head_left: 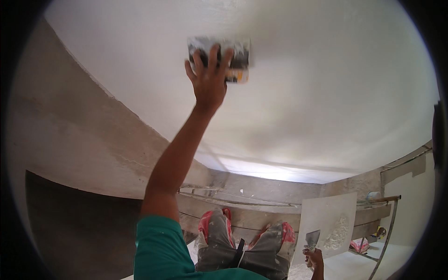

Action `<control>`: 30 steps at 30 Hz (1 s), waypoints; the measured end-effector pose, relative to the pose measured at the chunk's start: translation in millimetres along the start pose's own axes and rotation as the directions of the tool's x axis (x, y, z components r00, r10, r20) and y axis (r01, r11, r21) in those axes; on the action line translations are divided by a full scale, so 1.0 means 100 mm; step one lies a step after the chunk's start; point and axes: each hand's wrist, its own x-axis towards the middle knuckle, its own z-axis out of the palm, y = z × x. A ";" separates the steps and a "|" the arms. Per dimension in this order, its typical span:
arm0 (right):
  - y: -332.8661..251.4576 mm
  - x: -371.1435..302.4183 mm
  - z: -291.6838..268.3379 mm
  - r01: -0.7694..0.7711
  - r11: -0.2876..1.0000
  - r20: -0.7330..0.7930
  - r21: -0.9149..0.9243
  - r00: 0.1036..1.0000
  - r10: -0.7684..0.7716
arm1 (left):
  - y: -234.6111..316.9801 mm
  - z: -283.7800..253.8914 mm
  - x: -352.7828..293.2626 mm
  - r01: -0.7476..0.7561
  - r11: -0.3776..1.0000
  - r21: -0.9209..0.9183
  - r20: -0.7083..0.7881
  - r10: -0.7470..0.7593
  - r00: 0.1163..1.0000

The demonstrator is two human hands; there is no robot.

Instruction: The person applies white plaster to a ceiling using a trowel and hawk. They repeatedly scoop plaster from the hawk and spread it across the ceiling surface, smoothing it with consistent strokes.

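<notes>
Against the white wall surface (298, 88), my left hand (210, 84) holds a wide flat plastering blade (241, 52). Its fingers are spread over the blade's smeared grey face, and a piece with orange marks shows below, beside the palm. My left arm is stretched far up. At the lower right, my right hand (315, 257) is closed around the handle of a putty knife (312, 238), blade upward. Just beyond that knife is a pale board (322, 210) with a lumpy patch of white filler (337, 233). Whether my right hand touches the board cannot be made out.
My feet are on wooden planks (289, 219). A metal frame (388, 233) stands at the right, with a small round container (373, 195) near its top. Bare grey wall (93, 135) borders the white surface at left, above a dark opening (84, 228).
</notes>
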 end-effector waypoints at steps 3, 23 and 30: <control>-0.14 0.23 0.18 0.076 0.997 0.011 -0.006 0.997 -0.076 | -0.13 0.19 -0.67 -0.031 0.998 -0.046 0.023 0.032 0.999; -0.98 -1.36 0.44 0.067 0.969 0.068 -0.236 0.996 -0.052 | -2.68 -2.64 3.75 0.054 0.982 0.182 -0.404 0.025 0.915; -1.11 -0.63 0.55 0.024 0.962 0.101 -0.272 0.995 0.004 | -3.31 -2.14 3.93 -0.343 0.855 0.389 -0.550 0.514 0.659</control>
